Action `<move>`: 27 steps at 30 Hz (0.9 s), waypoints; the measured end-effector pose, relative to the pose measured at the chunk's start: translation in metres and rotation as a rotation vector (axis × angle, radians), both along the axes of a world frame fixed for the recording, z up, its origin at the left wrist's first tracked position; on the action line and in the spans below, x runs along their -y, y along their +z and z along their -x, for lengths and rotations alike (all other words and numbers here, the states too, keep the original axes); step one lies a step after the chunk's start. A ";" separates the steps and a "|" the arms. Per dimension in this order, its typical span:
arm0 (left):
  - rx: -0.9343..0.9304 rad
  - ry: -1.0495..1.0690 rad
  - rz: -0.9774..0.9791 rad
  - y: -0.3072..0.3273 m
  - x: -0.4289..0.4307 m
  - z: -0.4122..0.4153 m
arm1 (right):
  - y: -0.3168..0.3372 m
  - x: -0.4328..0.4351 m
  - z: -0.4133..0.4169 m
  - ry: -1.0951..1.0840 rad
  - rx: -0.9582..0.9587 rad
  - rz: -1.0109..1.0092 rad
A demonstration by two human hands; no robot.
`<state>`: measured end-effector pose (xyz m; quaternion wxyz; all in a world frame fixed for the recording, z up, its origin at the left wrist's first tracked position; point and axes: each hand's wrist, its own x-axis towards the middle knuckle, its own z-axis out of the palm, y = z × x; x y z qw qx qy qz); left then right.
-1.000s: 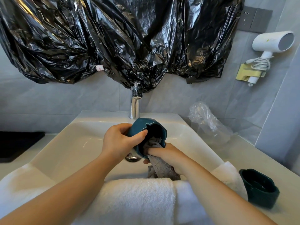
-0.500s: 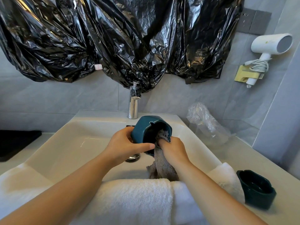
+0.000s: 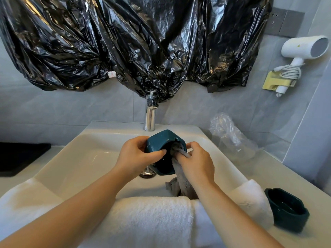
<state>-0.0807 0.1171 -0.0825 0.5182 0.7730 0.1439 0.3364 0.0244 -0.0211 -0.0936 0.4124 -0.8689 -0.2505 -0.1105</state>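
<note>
Teal dish (image 3: 158, 141) is being held tipped on its side over the sink (image 3: 80, 158), just in front of the faucet (image 3: 150, 119) and above the drain (image 3: 146, 173), with its open mouth facing the camera. Left hand (image 3: 138, 154) is gripping the dish's rim, thumb curled over the near edge, fingers round the back. Right hand (image 3: 197, 161) is pinching a grey cloth (image 3: 180, 181) and pressing it into the dish's mouth, and the cloth's tail is hanging down into the sink. The 2 hands are sitting close together at the dish. White towel (image 3: 152, 217) is lying over the sink's front edge, under both forearms. 1 more dark teal dish (image 3: 286, 210) is standing on the surface right of the sink, just beside the towel's end. Clear plastic bag (image 3: 231, 138) is lying right of the sink, further back. Black plastic sheeting (image 3: 125, 42) is hanging on the wall above the sink. Hair dryer (image 3: 304, 47) is hanging up and right of the sink.
</note>
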 end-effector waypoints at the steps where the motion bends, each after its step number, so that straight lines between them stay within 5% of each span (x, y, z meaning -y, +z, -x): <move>1: -0.006 -0.008 0.004 0.001 0.001 0.000 | 0.002 0.001 0.001 -0.005 0.035 -0.006; 5: -0.002 -0.012 0.035 0.003 0.003 0.001 | -0.001 0.000 0.000 0.027 0.004 0.007; 14: 0.017 0.073 0.055 0.002 0.000 0.000 | -0.012 -0.010 -0.006 0.361 -0.481 -0.025; 23: 0.002 0.037 -0.001 0.002 0.002 -0.003 | 0.001 0.000 0.006 -0.023 0.073 0.033; 27: -0.028 0.075 -0.078 0.001 -0.001 -0.002 | 0.007 0.001 0.011 0.018 0.096 -0.094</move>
